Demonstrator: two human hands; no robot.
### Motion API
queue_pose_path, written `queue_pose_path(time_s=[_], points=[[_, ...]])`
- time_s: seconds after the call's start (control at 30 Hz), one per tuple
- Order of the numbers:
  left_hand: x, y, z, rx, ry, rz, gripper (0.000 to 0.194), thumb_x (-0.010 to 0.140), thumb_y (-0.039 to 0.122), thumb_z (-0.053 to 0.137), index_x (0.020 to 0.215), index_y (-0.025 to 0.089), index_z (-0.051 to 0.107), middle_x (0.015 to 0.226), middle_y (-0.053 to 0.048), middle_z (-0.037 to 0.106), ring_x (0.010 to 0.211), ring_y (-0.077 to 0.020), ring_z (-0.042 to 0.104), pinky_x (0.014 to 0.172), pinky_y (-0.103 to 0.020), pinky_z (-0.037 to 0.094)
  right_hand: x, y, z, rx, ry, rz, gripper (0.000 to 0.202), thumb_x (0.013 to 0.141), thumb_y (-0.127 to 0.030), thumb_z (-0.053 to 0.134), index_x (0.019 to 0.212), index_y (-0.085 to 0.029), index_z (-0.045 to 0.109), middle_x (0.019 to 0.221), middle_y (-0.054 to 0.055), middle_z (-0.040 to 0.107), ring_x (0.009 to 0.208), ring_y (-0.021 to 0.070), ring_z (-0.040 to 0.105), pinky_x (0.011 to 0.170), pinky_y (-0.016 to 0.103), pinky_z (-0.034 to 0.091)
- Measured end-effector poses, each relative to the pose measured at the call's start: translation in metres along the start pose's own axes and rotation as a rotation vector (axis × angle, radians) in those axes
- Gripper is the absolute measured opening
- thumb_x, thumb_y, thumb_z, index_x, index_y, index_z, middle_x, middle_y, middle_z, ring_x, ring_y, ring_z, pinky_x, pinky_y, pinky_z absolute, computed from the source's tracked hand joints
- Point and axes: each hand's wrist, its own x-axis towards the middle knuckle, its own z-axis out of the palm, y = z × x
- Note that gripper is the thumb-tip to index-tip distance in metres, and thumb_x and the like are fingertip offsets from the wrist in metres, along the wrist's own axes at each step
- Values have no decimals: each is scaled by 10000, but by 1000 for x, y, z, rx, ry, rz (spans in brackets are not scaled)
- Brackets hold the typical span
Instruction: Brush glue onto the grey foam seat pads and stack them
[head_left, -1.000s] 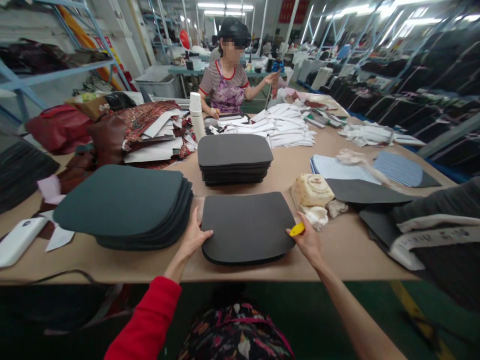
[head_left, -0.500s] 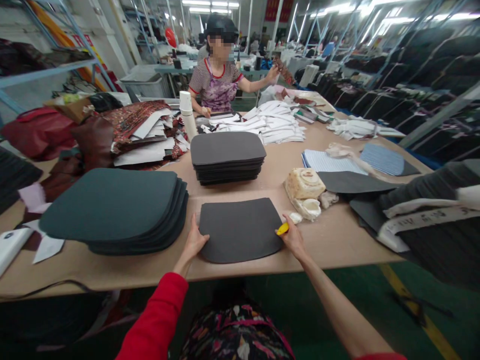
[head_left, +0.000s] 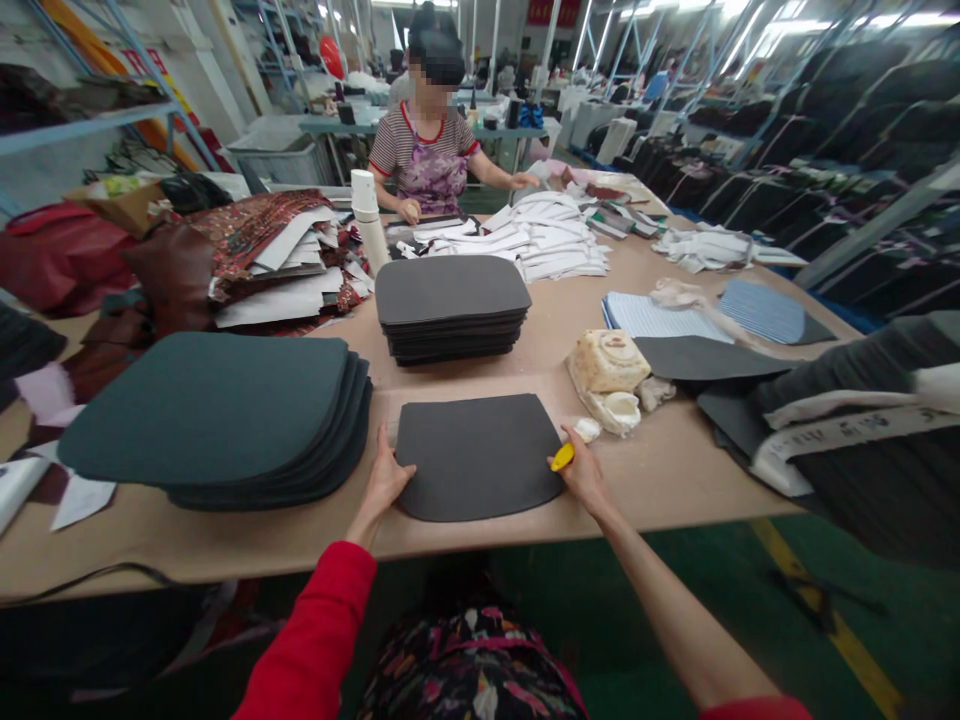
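Note:
A dark grey foam-like sheet (head_left: 480, 455) with rounded near corners lies flat on the tan table in front of me. Its left edge is held by my left hand (head_left: 386, 477), thumb on top, the other fingers mostly hidden. At the right edge, my right hand (head_left: 586, 474) is closed around a small yellow tool (head_left: 562, 458) and touches the sheet too. Just beyond lies a stack of similar grey sheets (head_left: 454, 290). A stack of larger dark green sheets (head_left: 210, 405) is left of my left hand.
A stained cream-coloured block-like container (head_left: 609, 360) sits beyond my right hand. Striped blue pieces (head_left: 761, 312) and a dark bundle (head_left: 862, 430) lie at right. Across the table, a person (head_left: 431, 150) works by white strips (head_left: 544, 235). A white bottle (head_left: 367, 215) stands upright.
The person across has lowered an outstretched hand that held up a brown patterned piece, and the head is bent lower. My hands keep their places on the sheet; the view shifts slightly.

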Motion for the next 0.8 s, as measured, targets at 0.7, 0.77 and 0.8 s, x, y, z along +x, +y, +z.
queue_pose_path(time_s=[0.7, 0.77, 0.8], points=[[-7, 8, 9, 154, 36, 90, 982, 649, 85, 608, 1433, 161, 22, 1278, -190, 481, 1208, -326, 448, 972, -439, 392, -5, -7, -3, -11, -26, -23, 582, 720, -275, 517, 1278, -142, 422, 738, 18, 583, 618, 165, 520, 573, 266, 376], [-5, 7, 9, 199, 53, 88, 979, 650, 97, 612, 1435, 170, 32, 1273, -197, 481, 1162, -338, 488, 956, -456, 400, -5, -9, -5, -12, -22, -17, 568, 717, -264, 519, 1266, -145, 436, 732, 19, 590, 620, 168, 526, 569, 262, 374], [-4, 6, 9, 212, 57, 80, 984, 649, 104, 616, 1435, 176, 30, 1259, -194, 492, 1131, -338, 513, 944, -460, 408, -5, -10, -5, -12, -17, -14, 560, 714, -258, 520, 1258, -146, 444, 735, 21, 594, 625, 169, 529, 570, 261, 376]])
